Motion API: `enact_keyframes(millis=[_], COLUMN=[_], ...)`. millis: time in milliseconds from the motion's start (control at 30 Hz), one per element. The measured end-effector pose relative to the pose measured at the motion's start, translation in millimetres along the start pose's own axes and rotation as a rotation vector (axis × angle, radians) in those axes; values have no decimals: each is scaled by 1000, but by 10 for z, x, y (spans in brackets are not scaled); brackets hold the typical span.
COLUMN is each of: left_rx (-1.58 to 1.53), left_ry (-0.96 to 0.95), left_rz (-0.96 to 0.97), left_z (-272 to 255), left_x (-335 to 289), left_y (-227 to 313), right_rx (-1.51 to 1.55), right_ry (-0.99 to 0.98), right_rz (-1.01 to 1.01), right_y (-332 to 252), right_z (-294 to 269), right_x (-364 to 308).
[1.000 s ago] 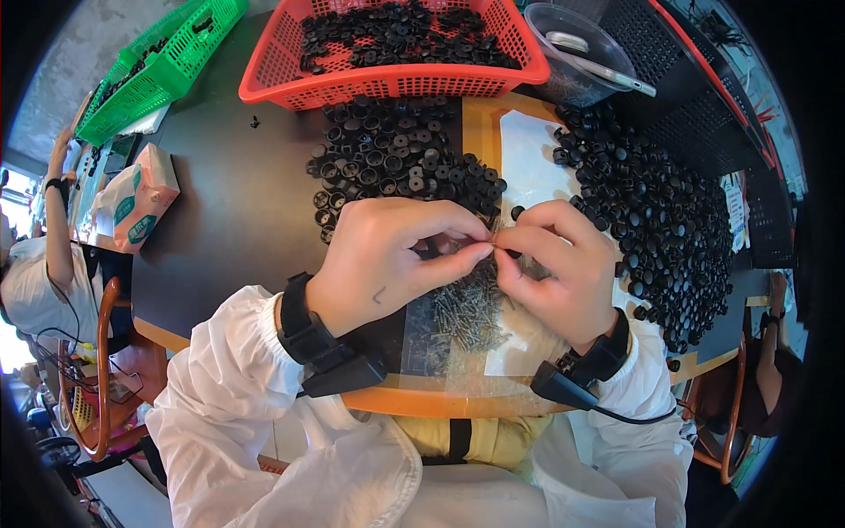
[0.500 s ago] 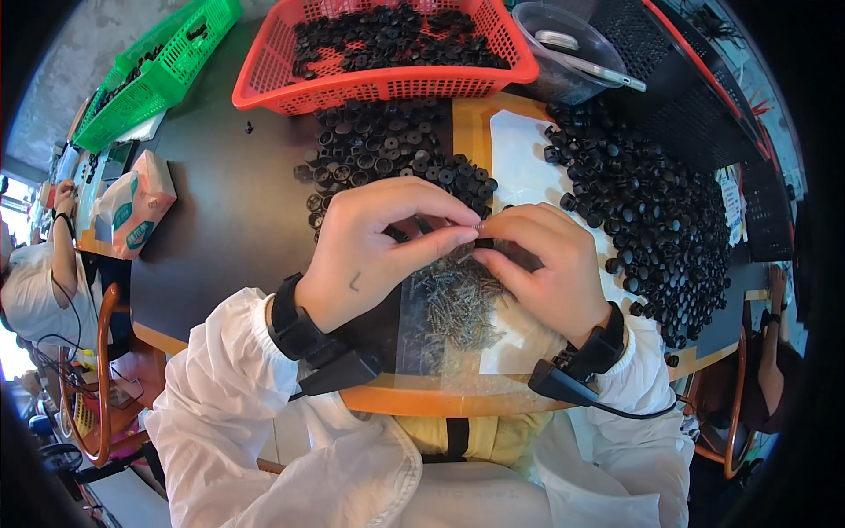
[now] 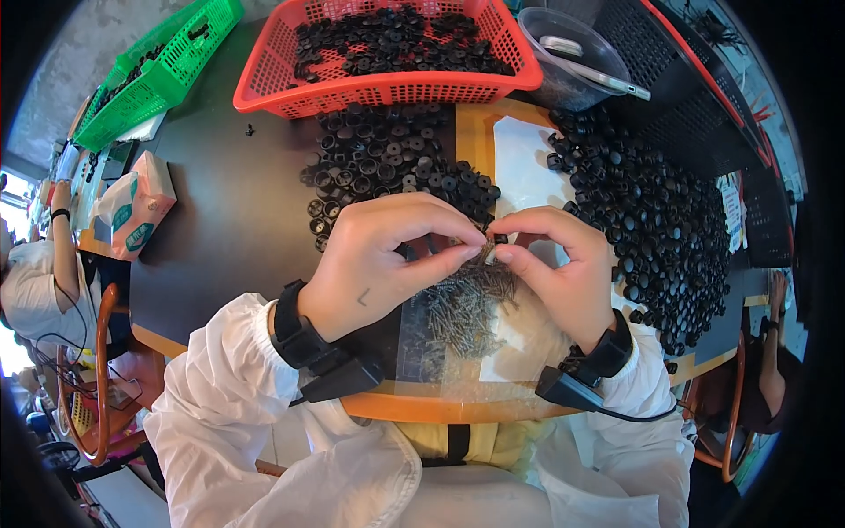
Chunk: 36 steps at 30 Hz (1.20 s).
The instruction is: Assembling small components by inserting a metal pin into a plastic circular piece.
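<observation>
Over a pile of small metal screws point(image 3: 459, 317), my two hands meet fingertip to fingertip. My left hand point(image 3: 392, 251) is closed in a pinch, and what lies between its thumb and forefinger is too small to make out. Thumb and forefinger of my right hand point(image 3: 568, 264) pinch a small black part point(image 3: 501, 238), mostly covered by the fingers. The screws lie on a clear plastic sheet near the front edge. Just beyond my left hand spread loose black round caps point(image 3: 378, 163), some showing hollow undersides.
A red basket point(image 3: 387, 88) of black parts stands at the back. Black knobs point(image 3: 656, 220) are heaped at right, beside white paper point(image 3: 524, 158). A clear tub point(image 3: 572, 79), a tissue pack point(image 3: 145, 207) and a green basket point(image 3: 167, 84) surround the table. Other people sit on both sides.
My right hand has moved slightly right and down, its fingertips now apart from the left ones, with a black part showing between them. My left hand has dropped slightly.
</observation>
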State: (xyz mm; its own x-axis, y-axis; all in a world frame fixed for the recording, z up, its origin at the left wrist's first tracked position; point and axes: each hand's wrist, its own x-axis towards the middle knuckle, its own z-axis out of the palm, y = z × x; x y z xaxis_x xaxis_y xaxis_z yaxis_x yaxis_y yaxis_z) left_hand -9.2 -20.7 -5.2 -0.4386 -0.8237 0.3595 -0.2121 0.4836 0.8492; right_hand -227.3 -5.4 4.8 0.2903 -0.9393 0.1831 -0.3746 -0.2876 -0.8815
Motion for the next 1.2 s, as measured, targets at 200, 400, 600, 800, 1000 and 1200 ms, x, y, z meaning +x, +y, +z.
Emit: enact_keyframes(millis=[200,400,600,800,1000,1200], left_rx=[-13,1,187,277,757,877], left_ry=[51,75,114,103,146,-71], left_rz=[47,147,345,377,350,279], left_z=[14,36,62,30,-147,-355], left_x=[12,16,-10,-20,120,104], left_y=[2,49,-48,-12,76,33], right_rx=[616,635,504,364,549,752], right_ry=[-60,-95,-51,-42,54,86], right_rz=[218,250,250,195,153,241], right_y=[91,64,65,-1,102,156], right_z=[13,-22,56,54,25,-21], right_x=[-16,-60,-91,-98,-28,16])
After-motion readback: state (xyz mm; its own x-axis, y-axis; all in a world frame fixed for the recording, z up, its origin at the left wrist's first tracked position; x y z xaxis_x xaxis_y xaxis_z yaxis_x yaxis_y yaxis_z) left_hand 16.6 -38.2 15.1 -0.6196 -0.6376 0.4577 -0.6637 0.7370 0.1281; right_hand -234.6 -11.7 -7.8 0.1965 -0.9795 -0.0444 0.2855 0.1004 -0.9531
